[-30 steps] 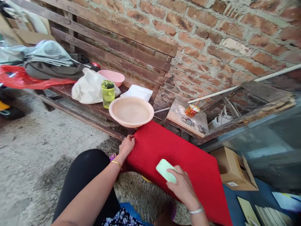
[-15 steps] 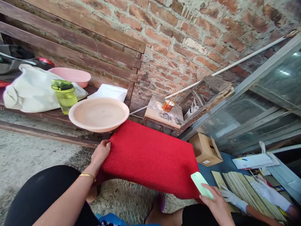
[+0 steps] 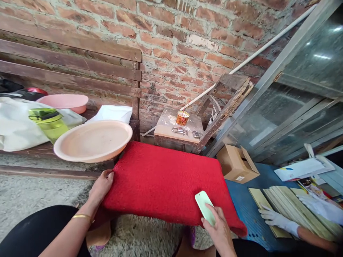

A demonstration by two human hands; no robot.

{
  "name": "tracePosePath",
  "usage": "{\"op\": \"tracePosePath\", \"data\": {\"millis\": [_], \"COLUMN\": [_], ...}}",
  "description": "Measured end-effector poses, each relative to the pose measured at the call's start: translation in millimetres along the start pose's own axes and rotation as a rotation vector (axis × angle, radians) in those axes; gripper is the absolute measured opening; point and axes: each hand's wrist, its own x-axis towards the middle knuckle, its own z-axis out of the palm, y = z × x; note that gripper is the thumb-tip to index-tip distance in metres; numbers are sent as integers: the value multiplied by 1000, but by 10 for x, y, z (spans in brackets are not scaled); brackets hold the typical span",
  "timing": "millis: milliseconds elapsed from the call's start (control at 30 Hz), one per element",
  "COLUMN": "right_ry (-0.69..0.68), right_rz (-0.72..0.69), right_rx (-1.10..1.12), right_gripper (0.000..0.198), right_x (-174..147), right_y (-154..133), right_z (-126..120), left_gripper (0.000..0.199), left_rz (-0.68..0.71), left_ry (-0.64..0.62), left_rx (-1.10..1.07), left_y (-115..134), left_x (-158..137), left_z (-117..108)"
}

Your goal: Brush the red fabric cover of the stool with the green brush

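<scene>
A thick red cloth lies over a low bench or table in front of me. My left hand is closed at the cloth's left edge, its thumb and fingers pinching the fabric. In my right hand is a pale green, flat, rounded object, shaped like a phone, with a small dark dot near its far end. The hand holds it just above the cloth's front right part. Whether it touches the fabric I cannot tell.
A pale basin, a green bottle and a pink basin sit on the wooden bench at left. Behind, a small table bears a patterned cup. At right are a cardboard box and another person's gloved hand on stacked strips.
My right hand has moved left with the pale green object, from the cloth's right edge to over its front right part. My left hand still grips the left edge. The view has turned slightly.
</scene>
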Motion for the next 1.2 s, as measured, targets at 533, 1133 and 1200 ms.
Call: {"op": "tracePosePath", "data": {"millis": [533,1133,1200], "right_ry": [-57,106,79], "right_rz": [-12,-48,-57], "right_rx": [-50,-16,-13], "right_gripper": [47,56,56], "right_x": [-31,70,99], "right_y": [28,233,268], "right_z": [-21,122,97], "left_gripper": [43,43,43], "left_rz": [-6,15,12], "left_ry": [36,-30,-28], "left_rx": [7,48,71], "left_y": [38,338,371], "left_x": [-78,-334,-373], "left_z": [-27,-141,-151]}}
